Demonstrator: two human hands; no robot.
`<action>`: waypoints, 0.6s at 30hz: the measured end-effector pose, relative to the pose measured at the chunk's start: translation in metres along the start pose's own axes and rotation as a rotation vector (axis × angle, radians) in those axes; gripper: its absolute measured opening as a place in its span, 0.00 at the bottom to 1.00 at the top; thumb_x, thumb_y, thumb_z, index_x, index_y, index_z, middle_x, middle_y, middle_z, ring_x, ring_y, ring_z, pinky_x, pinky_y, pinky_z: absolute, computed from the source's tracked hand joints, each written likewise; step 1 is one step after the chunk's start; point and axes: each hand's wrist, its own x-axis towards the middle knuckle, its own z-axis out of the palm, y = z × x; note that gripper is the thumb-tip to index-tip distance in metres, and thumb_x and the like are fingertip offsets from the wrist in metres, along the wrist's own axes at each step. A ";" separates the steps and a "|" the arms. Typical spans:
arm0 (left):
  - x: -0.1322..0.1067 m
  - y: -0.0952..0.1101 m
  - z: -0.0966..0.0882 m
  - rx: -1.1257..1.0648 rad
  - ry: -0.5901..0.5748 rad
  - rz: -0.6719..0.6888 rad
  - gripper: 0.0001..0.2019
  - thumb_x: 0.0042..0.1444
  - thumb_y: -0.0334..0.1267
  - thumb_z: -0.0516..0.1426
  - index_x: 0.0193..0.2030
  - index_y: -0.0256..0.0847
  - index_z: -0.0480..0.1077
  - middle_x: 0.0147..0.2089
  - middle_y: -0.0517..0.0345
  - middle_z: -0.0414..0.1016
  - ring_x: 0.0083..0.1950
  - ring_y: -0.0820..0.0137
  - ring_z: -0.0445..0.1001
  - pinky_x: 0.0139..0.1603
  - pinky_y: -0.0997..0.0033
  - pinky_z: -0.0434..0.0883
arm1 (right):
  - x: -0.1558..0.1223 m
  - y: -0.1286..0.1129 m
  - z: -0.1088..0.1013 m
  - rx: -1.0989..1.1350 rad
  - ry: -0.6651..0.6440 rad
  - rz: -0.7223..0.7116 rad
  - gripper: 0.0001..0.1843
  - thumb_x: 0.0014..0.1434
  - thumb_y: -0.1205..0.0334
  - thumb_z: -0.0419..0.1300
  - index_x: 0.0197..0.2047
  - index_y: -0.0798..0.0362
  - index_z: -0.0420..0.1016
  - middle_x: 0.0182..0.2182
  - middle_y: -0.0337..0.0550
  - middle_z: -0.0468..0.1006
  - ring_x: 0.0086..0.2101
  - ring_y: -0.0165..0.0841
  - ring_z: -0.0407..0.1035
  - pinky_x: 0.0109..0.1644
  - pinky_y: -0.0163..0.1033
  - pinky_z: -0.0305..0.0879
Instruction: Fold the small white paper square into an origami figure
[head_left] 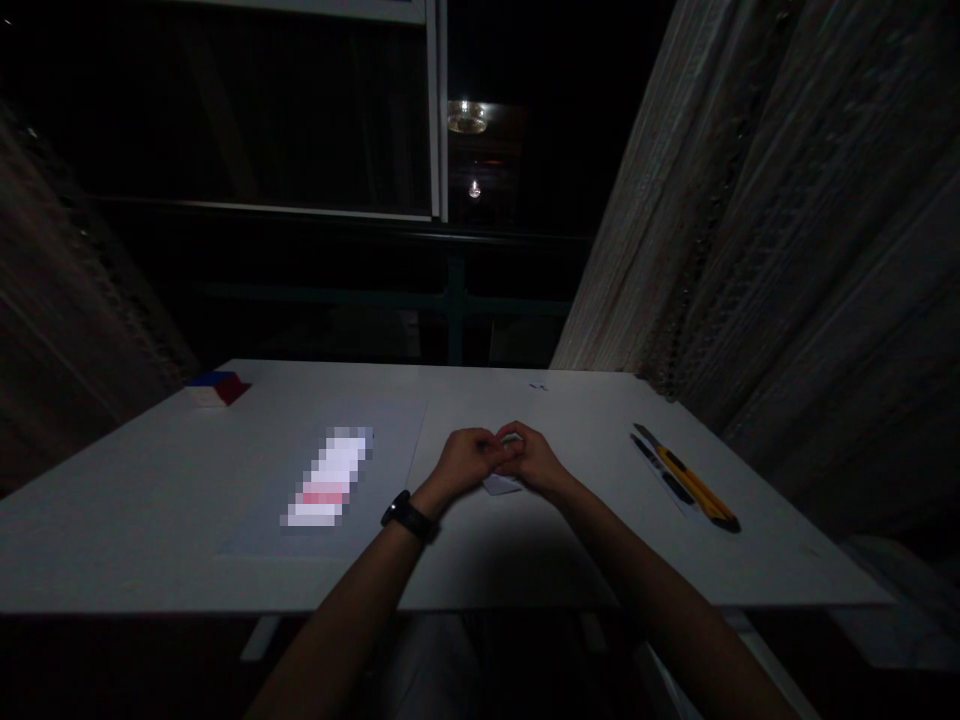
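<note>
My left hand point(466, 460) and my right hand point(534, 460) meet over the middle of a white table point(187, 560). Both have their fingers curled and pinched together on a small piece of white paper point(501, 485), whose lower corner shows beneath them on the tabletop. A black watch point(407, 516) is on my left wrist. The light is dim, so the paper's shape is hard to make out.
A grey sheet point(262, 510) with a blurred-out patch lies left of the hands. A colour cube point(217, 387) sits at the far left corner. A yellow utility knife point(694, 485) and a dark pen point(664, 475) lie at the right. Curtains hang on both sides, a dark window behind.
</note>
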 end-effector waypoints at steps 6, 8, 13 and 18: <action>0.001 -0.001 0.000 0.036 0.039 -0.033 0.16 0.43 0.49 0.57 0.29 0.35 0.74 0.25 0.56 0.73 0.28 0.72 0.68 0.27 0.76 0.60 | 0.001 0.001 0.001 0.035 0.002 0.007 0.26 0.29 0.67 0.67 0.35 0.54 0.64 0.17 0.31 0.73 0.19 0.26 0.65 0.24 0.31 0.58; 0.000 0.001 -0.002 0.060 0.063 -0.042 0.15 0.45 0.48 0.56 0.29 0.36 0.74 0.26 0.56 0.73 0.28 0.72 0.68 0.26 0.76 0.59 | 0.001 -0.001 0.001 0.053 0.002 0.024 0.26 0.29 0.66 0.67 0.35 0.54 0.65 0.18 0.32 0.73 0.20 0.27 0.66 0.25 0.32 0.59; -0.003 0.010 -0.009 0.164 0.082 -0.063 0.14 0.46 0.47 0.55 0.29 0.38 0.74 0.26 0.57 0.73 0.28 0.72 0.68 0.26 0.75 0.58 | 0.000 -0.004 0.001 0.071 0.018 0.072 0.24 0.29 0.65 0.67 0.34 0.55 0.67 0.18 0.32 0.72 0.20 0.26 0.65 0.25 0.32 0.59; -0.003 0.011 -0.009 0.201 0.059 -0.052 0.13 0.47 0.46 0.55 0.28 0.39 0.74 0.25 0.57 0.73 0.27 0.72 0.67 0.26 0.75 0.57 | 0.002 -0.002 0.003 0.033 0.079 0.078 0.21 0.27 0.66 0.67 0.30 0.55 0.68 0.12 0.28 0.66 0.16 0.24 0.60 0.21 0.31 0.55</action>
